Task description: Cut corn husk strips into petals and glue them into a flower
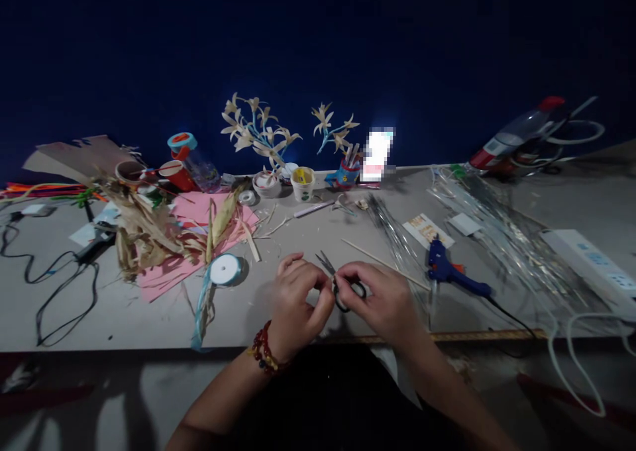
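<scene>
My left hand (303, 295), with a beaded bracelet (265, 350) at the wrist, has its thumb and forefinger pinched together. My right hand (377, 297) meets it fingertip to fingertip over the front of the table, also pinching. Whatever is between the fingertips is too small to make out. Small dark-handled scissors (325, 263) show right behind the fingertips, blades pointing up and left; I cannot tell whether they lie on the table or are touched by the right fingers. A thin stick (368, 253) lies just beyond my right hand.
A ribbon spool (225, 269), dried husks (149, 229) and pink sheets (163, 275) lie left. Husk flowers (258, 130) stand at the back near a lit phone (376, 154). To the right are a blue glue gun (454, 272), wire bundles (511, 232) and a power strip (591, 262).
</scene>
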A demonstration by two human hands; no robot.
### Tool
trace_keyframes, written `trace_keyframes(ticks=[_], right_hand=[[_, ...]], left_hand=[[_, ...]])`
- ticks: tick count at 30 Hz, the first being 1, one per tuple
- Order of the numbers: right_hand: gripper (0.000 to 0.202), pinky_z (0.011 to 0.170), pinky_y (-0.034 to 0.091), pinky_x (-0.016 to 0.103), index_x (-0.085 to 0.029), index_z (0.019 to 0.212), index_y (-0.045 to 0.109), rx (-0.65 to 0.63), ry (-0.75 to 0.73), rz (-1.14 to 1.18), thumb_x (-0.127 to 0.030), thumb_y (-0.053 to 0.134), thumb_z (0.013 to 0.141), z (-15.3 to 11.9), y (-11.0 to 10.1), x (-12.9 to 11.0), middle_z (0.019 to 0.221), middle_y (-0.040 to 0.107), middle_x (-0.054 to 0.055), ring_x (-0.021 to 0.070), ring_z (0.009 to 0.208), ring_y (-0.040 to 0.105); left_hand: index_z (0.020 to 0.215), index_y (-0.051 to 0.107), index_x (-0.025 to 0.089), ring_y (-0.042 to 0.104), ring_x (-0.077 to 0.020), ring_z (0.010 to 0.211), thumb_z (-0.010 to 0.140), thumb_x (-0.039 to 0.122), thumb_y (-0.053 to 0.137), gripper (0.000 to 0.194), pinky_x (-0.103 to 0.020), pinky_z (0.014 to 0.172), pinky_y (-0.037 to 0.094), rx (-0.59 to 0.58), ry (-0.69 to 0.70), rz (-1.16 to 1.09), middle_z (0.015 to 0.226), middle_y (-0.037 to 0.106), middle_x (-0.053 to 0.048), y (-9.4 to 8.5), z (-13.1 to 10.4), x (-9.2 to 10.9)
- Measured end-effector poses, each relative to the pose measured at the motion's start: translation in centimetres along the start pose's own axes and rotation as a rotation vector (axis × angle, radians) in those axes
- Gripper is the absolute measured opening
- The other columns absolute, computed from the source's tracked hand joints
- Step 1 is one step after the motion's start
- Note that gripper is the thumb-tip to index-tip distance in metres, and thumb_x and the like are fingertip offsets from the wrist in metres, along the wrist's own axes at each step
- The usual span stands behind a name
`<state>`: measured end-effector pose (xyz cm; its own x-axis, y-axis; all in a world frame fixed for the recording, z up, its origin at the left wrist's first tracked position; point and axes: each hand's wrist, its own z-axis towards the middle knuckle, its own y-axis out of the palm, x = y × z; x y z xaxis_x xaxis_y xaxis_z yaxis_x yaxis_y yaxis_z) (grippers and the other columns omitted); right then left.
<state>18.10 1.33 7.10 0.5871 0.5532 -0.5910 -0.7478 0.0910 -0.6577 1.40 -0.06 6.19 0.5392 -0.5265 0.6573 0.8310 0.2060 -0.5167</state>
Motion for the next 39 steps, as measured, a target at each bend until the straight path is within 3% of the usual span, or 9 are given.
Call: trace_keyframes(ticks=[6,10,14,18,26,30,36,39], right_hand=[[0.006,0.07,0.051,0.029,-0.021,0.087,0.064,0.188,0.068,-0.076,-0.018,0.059,0.087,-0.7,-1.2,1.1,0.079,0.074,0.001,0.0174,0.068,0.069],[0.022,0.071,0.054,0.028,-0.02,0.106,0.064,0.053,0.101,0.067,-0.019,0.061,0.084,-0.6,-0.9,0.2,0.088,0.076,0.003,0.0168,0.071,0.071],[0.009,0.065,0.05,0.026,-0.021,0.09,0.067,-0.006,0.065,0.048,-0.021,0.058,0.088,0.0,0.1,-0.9,0.075,0.073,0.001,0.0158,0.065,0.068],[0.014,0.06,0.046,0.025,-0.021,0.081,0.065,-0.001,0.043,0.038,-0.02,0.055,0.091,0.2,0.3,-1.0,0.067,0.069,-0.001,0.0137,0.058,0.064],[0.007,0.066,0.05,0.029,-0.02,0.087,0.065,0.215,0.113,-0.126,-0.02,0.058,0.088,-1.2,-0.5,1.0,0.074,0.074,0.001,0.0169,0.063,0.068],[0.017,0.07,0.053,0.026,-0.02,0.1,0.066,0.1,0.128,0.05,-0.018,0.059,0.085,-1.0,-0.3,0.2,0.084,0.076,0.002,0.0159,0.07,0.071],[0.012,0.06,0.046,0.025,-0.02,0.081,0.065,0.008,0.086,0.075,-0.021,0.057,0.089,-0.1,0.5,-1.0,0.068,0.069,-0.001,0.014,0.06,0.064],[0.012,0.061,0.047,0.025,-0.021,0.082,0.065,0.006,0.091,0.075,-0.021,0.056,0.09,-0.2,0.3,-0.7,0.069,0.07,-0.001,0.0143,0.061,0.064]], left_hand=[[0.071,0.05,0.021,0.054,-0.0133,0.064,0.081,0.008,0.053,0.016,-0.042,0.098,0.044,0.058,-0.008,-0.014,0.064,0.055,0.004,0.0,-0.2,-0.4],[0.072,0.05,0.021,0.055,-0.0134,0.065,0.082,0.009,0.053,0.016,-0.042,0.098,0.044,0.06,0.004,-0.025,0.065,0.055,0.004,0.2,0.0,-0.3],[0.072,0.051,0.021,0.055,-0.0133,0.065,0.084,0.01,0.053,0.016,-0.042,0.099,0.044,0.047,0.012,-0.025,0.065,0.056,0.004,0.2,0.0,0.0],[0.072,0.051,0.021,0.055,-0.0134,0.064,0.084,0.011,0.053,0.016,-0.042,0.099,0.044,0.047,0.015,-0.011,0.064,0.056,0.004,0.2,-0.1,0.1],[0.072,0.05,0.021,0.055,-0.0139,0.064,0.081,0.009,0.053,0.016,-0.042,0.098,0.045,0.083,0.004,0.011,0.065,0.056,0.004,0.4,-0.2,-0.1],[0.073,0.051,0.021,0.056,-0.0141,0.065,0.083,0.011,0.054,0.015,-0.043,0.098,0.044,0.076,0.006,0.008,0.066,0.056,0.004,0.5,-0.2,-0.2],[0.072,0.05,0.021,0.055,-0.0137,0.064,0.084,0.012,0.054,0.016,-0.043,0.099,0.044,0.073,0.025,0.008,0.065,0.057,0.004,0.5,-0.3,0.1],[0.072,0.05,0.021,0.056,-0.0139,0.065,0.083,0.011,0.054,0.016,-0.043,0.099,0.044,0.076,0.022,0.015,0.064,0.057,0.004,0.4,-0.3,0.1]])
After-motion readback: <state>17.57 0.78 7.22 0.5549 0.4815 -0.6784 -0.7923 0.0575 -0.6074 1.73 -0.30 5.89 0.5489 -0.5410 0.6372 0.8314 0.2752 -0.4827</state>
